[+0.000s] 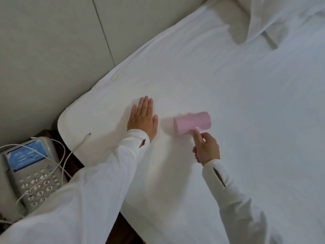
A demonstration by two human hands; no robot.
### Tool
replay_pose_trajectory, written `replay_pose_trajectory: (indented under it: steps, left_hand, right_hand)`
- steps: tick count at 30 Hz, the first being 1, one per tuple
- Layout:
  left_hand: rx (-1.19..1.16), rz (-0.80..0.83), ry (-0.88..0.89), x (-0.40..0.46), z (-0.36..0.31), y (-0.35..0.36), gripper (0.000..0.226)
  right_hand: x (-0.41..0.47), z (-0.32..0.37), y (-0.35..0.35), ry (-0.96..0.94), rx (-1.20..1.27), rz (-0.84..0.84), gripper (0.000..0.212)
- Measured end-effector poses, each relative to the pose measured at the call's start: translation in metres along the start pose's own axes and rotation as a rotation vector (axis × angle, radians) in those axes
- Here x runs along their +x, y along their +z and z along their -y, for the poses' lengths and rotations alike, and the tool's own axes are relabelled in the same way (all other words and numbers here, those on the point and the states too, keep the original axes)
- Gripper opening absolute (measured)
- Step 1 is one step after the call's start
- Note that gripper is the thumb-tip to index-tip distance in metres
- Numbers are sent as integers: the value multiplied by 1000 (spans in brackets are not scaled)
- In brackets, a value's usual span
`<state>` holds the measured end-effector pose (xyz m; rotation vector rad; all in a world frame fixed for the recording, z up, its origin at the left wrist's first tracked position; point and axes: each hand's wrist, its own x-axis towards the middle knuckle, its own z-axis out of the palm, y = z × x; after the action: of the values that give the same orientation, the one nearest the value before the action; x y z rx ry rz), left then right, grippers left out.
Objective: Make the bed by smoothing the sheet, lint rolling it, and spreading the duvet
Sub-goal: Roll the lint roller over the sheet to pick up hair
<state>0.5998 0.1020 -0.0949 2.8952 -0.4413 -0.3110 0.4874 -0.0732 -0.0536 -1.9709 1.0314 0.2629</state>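
White fitted sheet (228,95) lying smooth over the mattress beside a pale padded wall (44,50), one pink lint roller (192,124) lying on it, right hand (206,149) gripping its handle, left hand (142,118) pressing flat with fingers straight, one desk phone (29,175) showing keypad digits 0–9, one white cable (58,166) trailing across it, white pillow (281,13) sitting at top right.

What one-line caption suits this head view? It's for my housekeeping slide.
Left hand pressed flat on white bedsheet while right hand rolls pink cylindrical lint roller beside it.

Dim, soft shadows, slight blur, wide-angle edges.
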Motion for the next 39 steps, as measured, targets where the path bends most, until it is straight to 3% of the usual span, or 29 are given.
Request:
replay_pose_trajectory:
  steps: [8,15,19,31,39]
  left_hand:
    - [76,-72,-152,39,10,32,72]
    - [94,-82,-126,42,14,43,74]
    - [111,-83,-118,43,16,47,74]
    - [84,-47,-96,37,16,33,75]
    - [59,3,-6,-14,31,31,63]
  right_hand:
    - [67,37,17,-14,-219,111,56]
    - [113,84,43,-79,-401,150,53]
    - [122,101,52,-81,-375,149,52]
    - [27,-12,0,6,-388,163,52]
    - [-27,-19,-36,-36,-258,153,44]
